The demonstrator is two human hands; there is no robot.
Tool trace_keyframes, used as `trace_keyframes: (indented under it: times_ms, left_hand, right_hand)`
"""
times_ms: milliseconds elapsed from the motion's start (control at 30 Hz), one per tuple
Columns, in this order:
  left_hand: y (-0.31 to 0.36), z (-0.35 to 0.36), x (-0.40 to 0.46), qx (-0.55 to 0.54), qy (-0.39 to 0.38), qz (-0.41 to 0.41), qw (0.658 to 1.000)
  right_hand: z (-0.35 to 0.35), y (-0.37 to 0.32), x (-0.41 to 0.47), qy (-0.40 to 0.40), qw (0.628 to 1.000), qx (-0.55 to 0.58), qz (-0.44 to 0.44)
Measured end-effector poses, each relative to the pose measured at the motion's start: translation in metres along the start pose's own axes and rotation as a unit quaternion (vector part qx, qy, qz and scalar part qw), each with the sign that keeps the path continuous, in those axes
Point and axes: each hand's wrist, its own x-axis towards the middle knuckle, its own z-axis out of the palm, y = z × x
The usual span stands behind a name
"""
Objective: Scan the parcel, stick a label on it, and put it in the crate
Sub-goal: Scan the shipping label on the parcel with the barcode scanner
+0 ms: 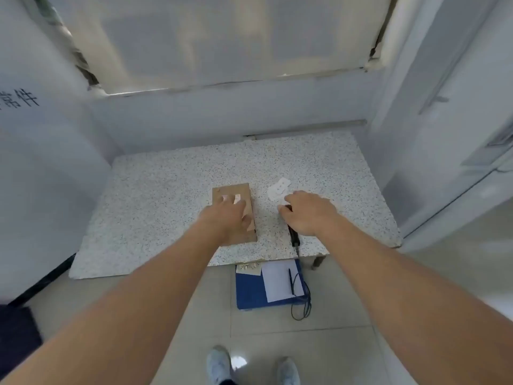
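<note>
Head view: parcel [234, 211], a flat brown card piece, lies on the speckled table [155, 207] near the front edge, with two small pale tags on its top face. Left hand [226, 218] lies flat on the parcel, fingers spread and extended, palm down, pinning it, not gripping. Right hand [306, 212] is curled over the head of the scanner [293, 234], a dark wand lying on the table just right of the parcel; fingers wrap the top end, the tail and cord run off the table edge towards the floor. The grasp looks closed on the scanner, though the fingertips are hidden under the hand. Label sheet [279, 188], white, sits on the table just beyond the right hand. Blue crate [249, 290] is on the floor below the table front, white paper and the looped cord on top. Judged step: picking up the scanner to read the parcel. To do it well: keep the left palm steady so the parcel cannot slide, lift the scanner clear, mind the cord does not snag the table edge, aim at the tags
</note>
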Motion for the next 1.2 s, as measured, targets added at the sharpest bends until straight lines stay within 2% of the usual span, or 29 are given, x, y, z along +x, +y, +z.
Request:
trace_keyframes:
  times_ms: [133,500,767,1000,1100,1200]
  left_hand:
    - [-0.006,0.020,0.036,0.028,-0.023,0.004,0.999]
    - [-0.029,0.088,0.116,0.005,-0.082,0.011,0.997]
    - [-0.053,0.129,0.138,-0.007,-0.069,-0.008,0.998]
    - [-0.068,0.152,0.142,-0.153,-0.012,-0.079,0.985]
    - [-0.076,0.158,0.143,-0.285,0.009,-0.133,0.949]
    - [-0.084,0.164,0.145,-0.384,-0.002,-0.177,0.906]
  right_hand:
    - [0.028,0.007,0.032,-0.022,1.000,-0.003,0.022]
    - [0.109,0.031,0.102,-0.051,0.995,0.002,0.081]
    - [0.157,0.036,0.132,-0.054,0.985,0.072,0.145]
    - [0.188,0.040,0.138,-0.048,0.971,0.150,0.182]
    - [0.192,0.039,0.141,-0.012,0.966,0.161,0.204]
    - [0.192,0.035,0.143,0.016,0.957,0.177,0.230]
